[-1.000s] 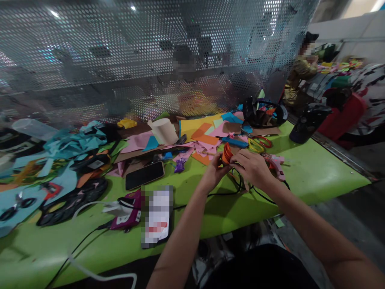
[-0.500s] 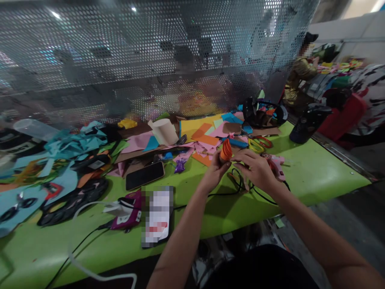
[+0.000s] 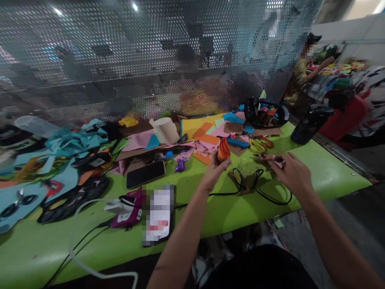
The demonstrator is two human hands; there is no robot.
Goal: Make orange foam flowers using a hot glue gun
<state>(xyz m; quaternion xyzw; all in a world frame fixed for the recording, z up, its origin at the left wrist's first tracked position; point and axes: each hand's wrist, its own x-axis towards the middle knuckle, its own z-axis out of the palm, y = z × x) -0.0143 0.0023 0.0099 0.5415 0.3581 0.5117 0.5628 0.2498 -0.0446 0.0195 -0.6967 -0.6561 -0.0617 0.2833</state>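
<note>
My left hand (image 3: 214,171) is closed around a rolled orange paper piece (image 3: 223,149), holding it upright above the green table (image 3: 313,172). My right hand (image 3: 291,172) has reached out to the right and rests on a pink glue gun (image 3: 272,158) lying on the table; its fingers curl over the gun's body. The gun's black cord (image 3: 255,188) loops across the table between my two hands.
Paper scraps, orange and pink sheets (image 3: 207,138), scissors (image 3: 260,143), a paper roll (image 3: 165,130), a black phone (image 3: 146,174) and a purple device (image 3: 129,208) litter the table. A perforated metal screen (image 3: 150,60) stands behind. A black bottle (image 3: 306,124) is right. Another person (image 3: 303,68) works far right.
My right hand left the orange roll and moved right onto the pink glue gun. My left hand stayed, keeping the roll alone.
</note>
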